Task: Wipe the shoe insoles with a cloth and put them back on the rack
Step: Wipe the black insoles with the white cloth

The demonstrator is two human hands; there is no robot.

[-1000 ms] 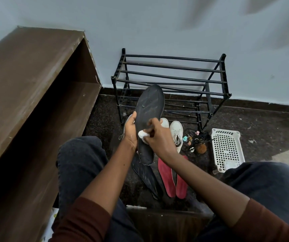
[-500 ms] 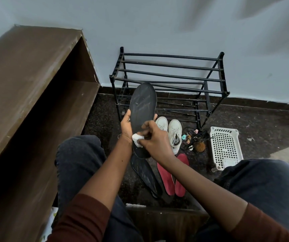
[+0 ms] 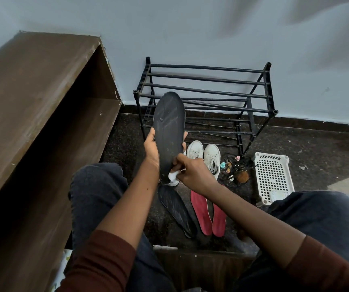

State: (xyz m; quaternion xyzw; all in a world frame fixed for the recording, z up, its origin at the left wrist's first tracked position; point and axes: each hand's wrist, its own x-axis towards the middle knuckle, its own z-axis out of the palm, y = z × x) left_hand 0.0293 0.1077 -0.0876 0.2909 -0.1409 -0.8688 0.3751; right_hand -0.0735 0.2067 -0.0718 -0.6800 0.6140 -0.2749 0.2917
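Note:
My left hand (image 3: 151, 147) grips a black insole (image 3: 169, 127) upright by its middle, toe end up, in front of the black metal shoe rack (image 3: 207, 95). My right hand (image 3: 192, 172) presses a small white cloth (image 3: 173, 175) against the insole's lower heel end. A second black insole (image 3: 175, 207) lies on the dark floor below, and two red insoles (image 3: 208, 213) lie side by side to its right. The rack's shelves hold nothing that I can see.
A pair of white sneakers (image 3: 204, 153) stands on the floor before the rack. Small clutter (image 3: 235, 169) and a white perforated basket (image 3: 272, 175) sit to the right. A brown wooden shelf unit (image 3: 32, 114) fills the left. My knees flank the insoles.
My right hand with the cloth has slid down the insole from its middle toward the heel end. My left hand keeps the insole upright, shifted slightly.

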